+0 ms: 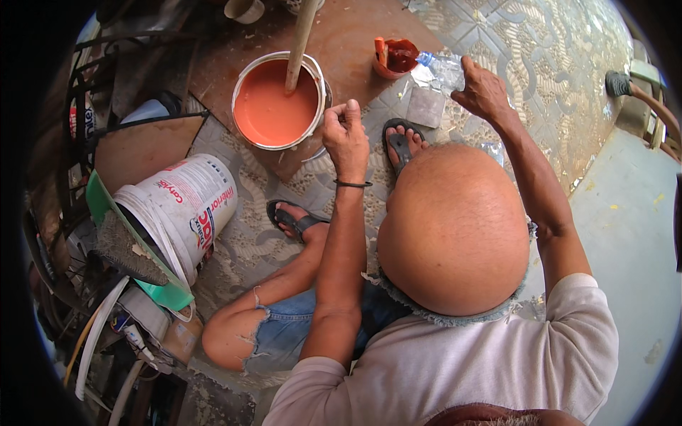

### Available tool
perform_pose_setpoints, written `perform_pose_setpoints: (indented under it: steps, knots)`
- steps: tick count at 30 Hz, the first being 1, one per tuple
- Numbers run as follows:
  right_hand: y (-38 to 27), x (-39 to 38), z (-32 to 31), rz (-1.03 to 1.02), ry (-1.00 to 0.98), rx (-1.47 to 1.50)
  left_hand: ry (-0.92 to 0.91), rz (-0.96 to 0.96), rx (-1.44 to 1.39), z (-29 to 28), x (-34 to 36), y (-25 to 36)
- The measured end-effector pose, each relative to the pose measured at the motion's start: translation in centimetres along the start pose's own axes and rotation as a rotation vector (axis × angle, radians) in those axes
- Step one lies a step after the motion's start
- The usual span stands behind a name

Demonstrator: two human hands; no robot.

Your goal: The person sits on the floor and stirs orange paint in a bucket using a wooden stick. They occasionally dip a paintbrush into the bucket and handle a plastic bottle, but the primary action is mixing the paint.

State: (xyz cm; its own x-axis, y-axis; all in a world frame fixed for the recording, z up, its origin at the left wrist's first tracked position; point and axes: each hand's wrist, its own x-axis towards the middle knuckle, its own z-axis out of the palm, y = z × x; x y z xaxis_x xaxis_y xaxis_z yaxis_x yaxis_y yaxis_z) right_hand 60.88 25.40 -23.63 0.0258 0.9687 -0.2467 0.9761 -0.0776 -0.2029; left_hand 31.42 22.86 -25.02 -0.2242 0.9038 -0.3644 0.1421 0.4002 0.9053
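A clear plastic bottle (pixel 446 73) lies tilted in my right hand (pixel 484 92), its fingers closed round the base. The bottle's neck points into a small reddish cup (pixel 391 72) that has dark red liquid inside and an orange stick-like piece at its edge. My left hand (pixel 346 138) is closed, thumb against curled fingers, right beside the rim of a white bucket (pixel 239 131). Whatever the left fingers pinch, if anything, is hidden. Orange paint (pixel 273 106) fills much of the bucket, and a wooden stick (pixel 301 42) stands in it.
Bucket and cup are by a brown board (pixel 348 35) on patterned tiles (pixel 497 35). At left, a white paint pail (pixel 202 206) lies on its side against a green tray (pixel 103 195). A grey square piece (pixel 426 108) lies near my sandalled foot (pixel 401 148). Another person's foot (pixel 618 84) shows far right.
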Motion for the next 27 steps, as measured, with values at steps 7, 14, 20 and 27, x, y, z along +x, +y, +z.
perform_pose_setpoints:
  steps: [7,14,20,27]
  knots:
    - [0.2,-0.3,0.1,-0.036,0.014,-0.003,-0.012,-0.010,0.002,0.2,-0.2,-0.2]
    - [-0.1,-0.4,-0.3,-0.045,0.010,-0.003,-0.013,-0.011,-0.003,0.6,-0.2,-0.6]
    - [-0.1,-0.3,-0.4,-0.031,-0.001,-0.024,-0.040,-0.007,-0.012,1.3,-0.4,-1.3]
    - [-0.3,-0.6,-0.5,0.003,-0.022,-0.031,-0.050,0.004,0.030,1.5,-0.6,-1.4]
